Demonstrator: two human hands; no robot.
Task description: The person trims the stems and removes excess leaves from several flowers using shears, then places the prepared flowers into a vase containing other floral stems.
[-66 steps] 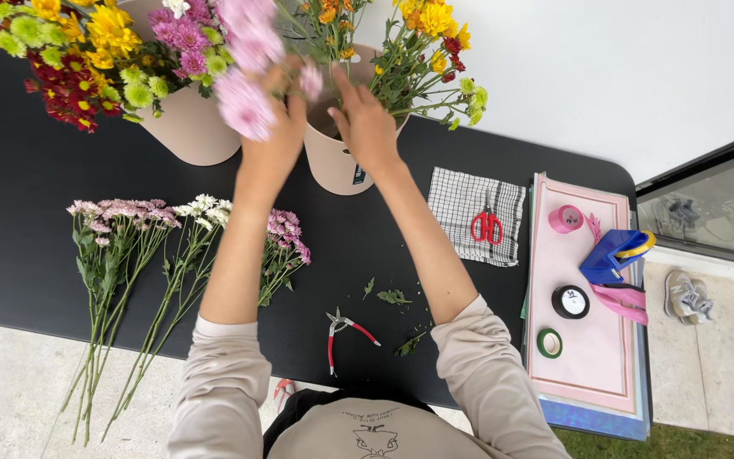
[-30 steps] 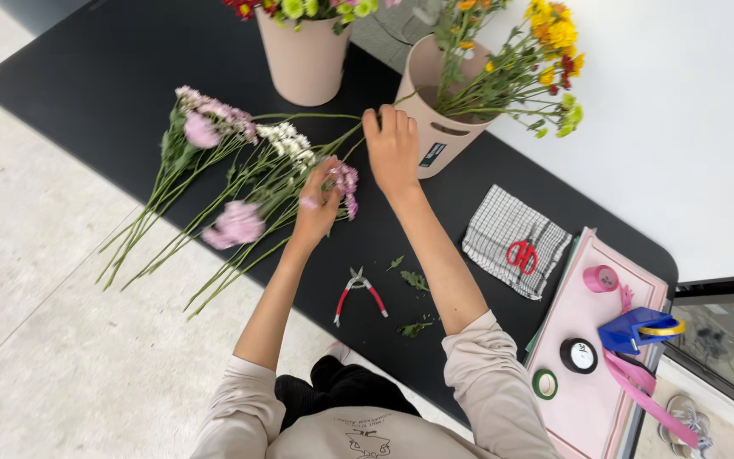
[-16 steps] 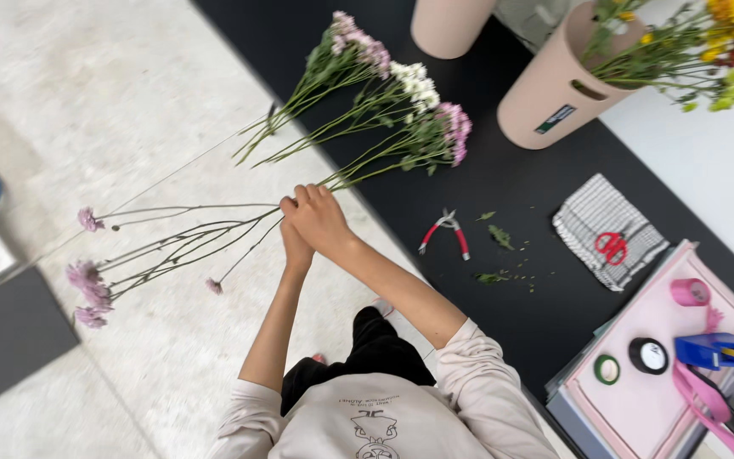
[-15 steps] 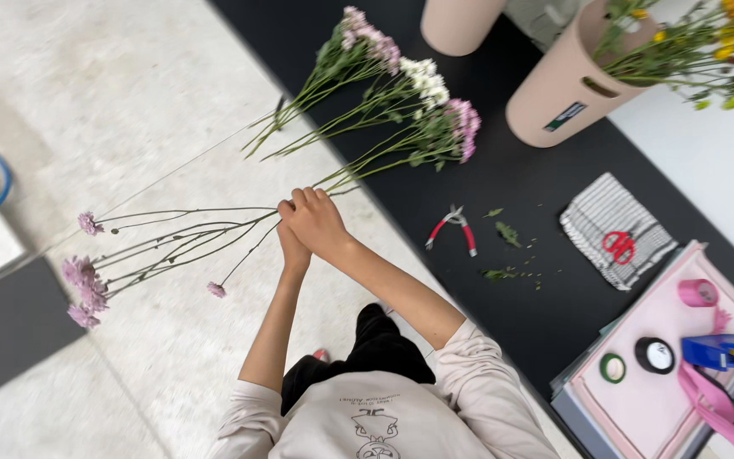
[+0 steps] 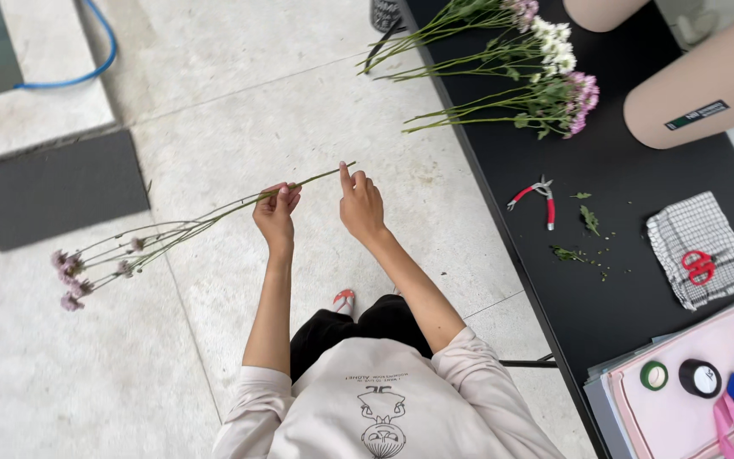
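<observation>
One long green flower stem (image 5: 214, 211) is held out over the pale tiled floor (image 5: 239, 93), off the table's edge, slanting from its cut end near the hands down to a cluster of small pink blooms (image 5: 74, 276) at the far left. The left hand (image 5: 276, 212) is closed around the stem partway along. The right hand (image 5: 360, 202) sits just beside it at the cut end with the forefinger raised and touching the stem tip; whether its other fingers grip anything cannot be told from this angle.

On the black table (image 5: 639, 170) lie three bunches of cut flowers (image 5: 545, 76), side by side with stems pointing over the edge: one pinkish at the top, one white in the middle, one purple-pink nearest. Below them rest one pair of red-handled snips (image 5: 537, 197) and a few scattered green leaf scraps (image 5: 584, 234).

Two beige vases show (both cut off by the frame): the tilted one (image 5: 698, 93) has green stems just visible in its mouth; the other's (image 5: 605, 10) contents are out of view.

One checked cloth (image 5: 700, 246) carries one pair of small red scissors (image 5: 700, 265). One pink tray (image 5: 707, 416) holds what looks like three rolls of tape or ribbon, green-and-white, black, pink, plus a blue tool and loose pink ribbon.
</observation>
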